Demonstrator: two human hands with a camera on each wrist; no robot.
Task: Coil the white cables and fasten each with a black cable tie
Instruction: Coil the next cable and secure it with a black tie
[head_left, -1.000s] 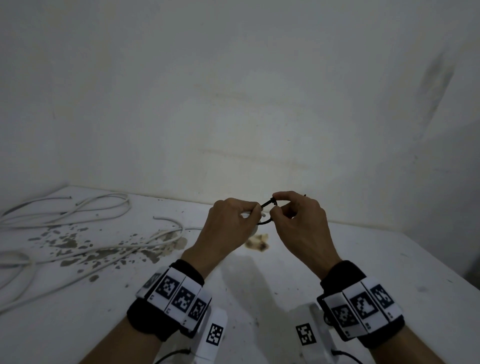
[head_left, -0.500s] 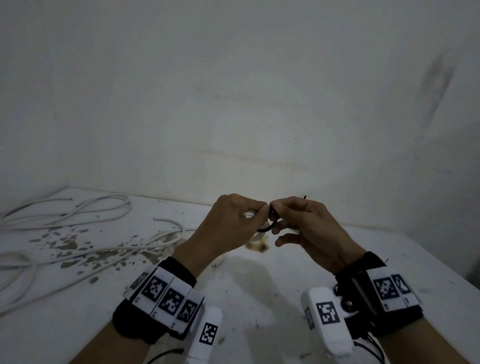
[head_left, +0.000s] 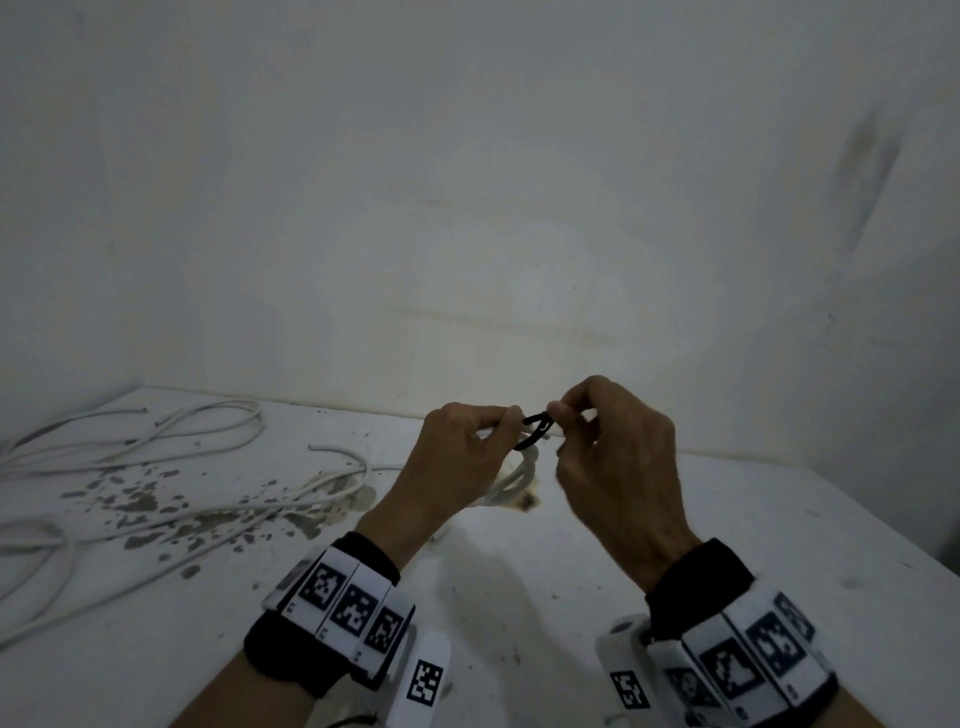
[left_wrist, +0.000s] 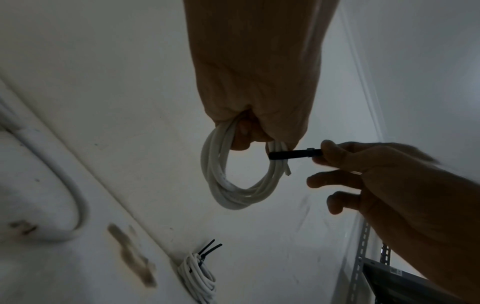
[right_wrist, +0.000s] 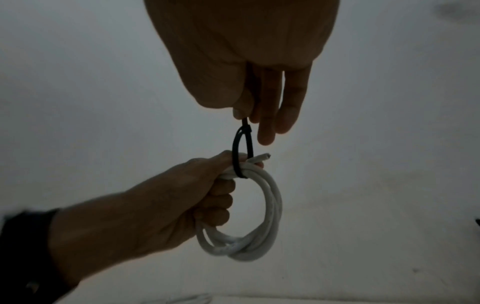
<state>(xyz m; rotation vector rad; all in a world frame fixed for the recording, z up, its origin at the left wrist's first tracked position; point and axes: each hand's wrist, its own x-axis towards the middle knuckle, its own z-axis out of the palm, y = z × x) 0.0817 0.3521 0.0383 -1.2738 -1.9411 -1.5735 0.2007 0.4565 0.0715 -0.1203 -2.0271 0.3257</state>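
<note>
My left hand (head_left: 467, 457) grips a small coil of white cable (right_wrist: 262, 216), held up above the table; the coil (left_wrist: 228, 181) hangs below its fist. A black cable tie (right_wrist: 242, 152) is looped round the top of the coil. My right hand (head_left: 597, 441) pinches the tie's tail (left_wrist: 296, 154) between thumb and forefinger just past its head, its other fingers loose. In the head view the tie (head_left: 535, 428) shows as a narrow black loop between the two hands.
Several loose white cables (head_left: 156, 467) lie across the stained left part of the white table (head_left: 519, 597). A coiled cable bundle with black ties (left_wrist: 200, 273) lies on the table by the wall. A metal rack (left_wrist: 363, 257) stands to the right.
My right hand has lifted and drawn slightly to the right, and its wrist has turned back over. The tie loop between the hands looks longer and narrower. The left hand stays put.
</note>
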